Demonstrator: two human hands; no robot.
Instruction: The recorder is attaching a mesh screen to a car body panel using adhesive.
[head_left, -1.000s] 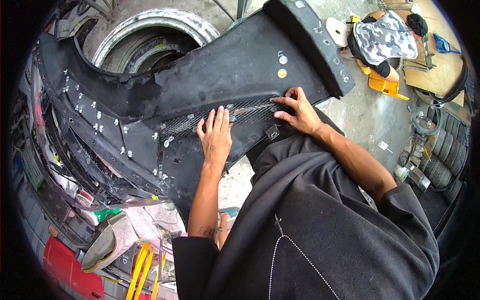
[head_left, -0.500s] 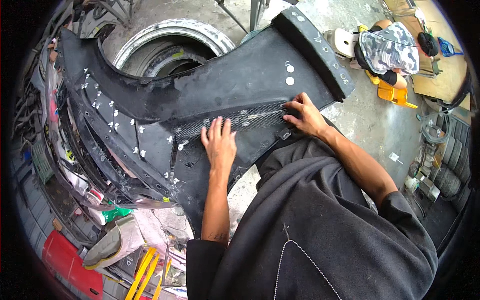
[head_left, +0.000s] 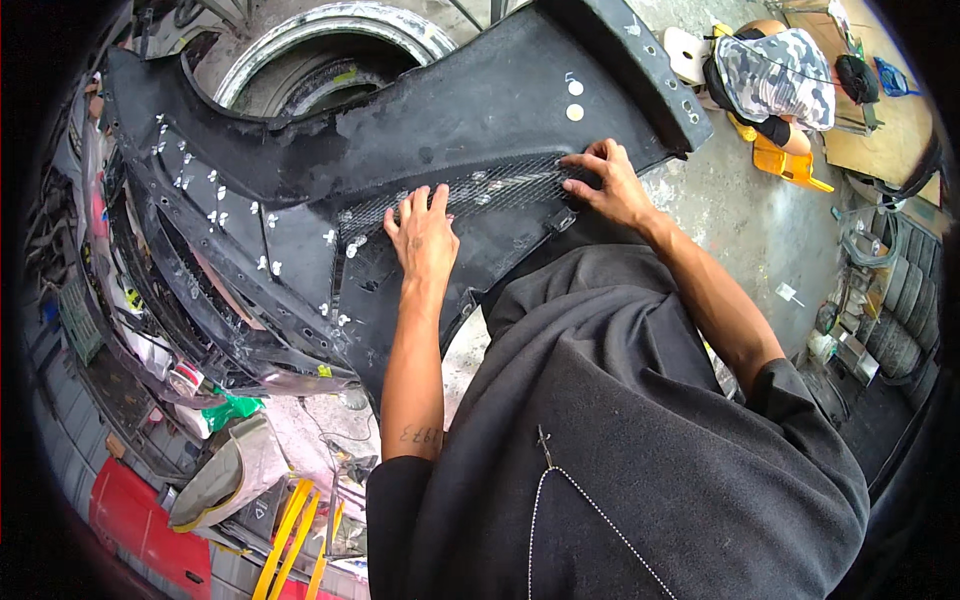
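Head view: a black diamond-pattern mesh strip [head_left: 495, 192] lies near the middle of the frame, set along a broad, curved black panel [head_left: 450, 105] that fills the upper left and upper centre. Of writing, a small pale handwritten mark [head_left: 570, 77] sits on the panel just above two round pale spots [head_left: 575, 113], right of upper centre, and a short row of dark tattooed characters [head_left: 420, 436] crosses the left forearm, below centre. The mesh strip's long axis slants gently, from its left end beside some whitish blobs [head_left: 355, 247] up to its right end, which points to the right and slightly toward the top of the frame. The left hand [head_left: 424, 242] is laid palm down, its fingers somewhat apart, the tips at the strip's lower edge left of its middle. At the right end, the right hand [head_left: 618, 190] has thumb and forefinger apart, their tips at the mesh; whether they press on it cannot be told.
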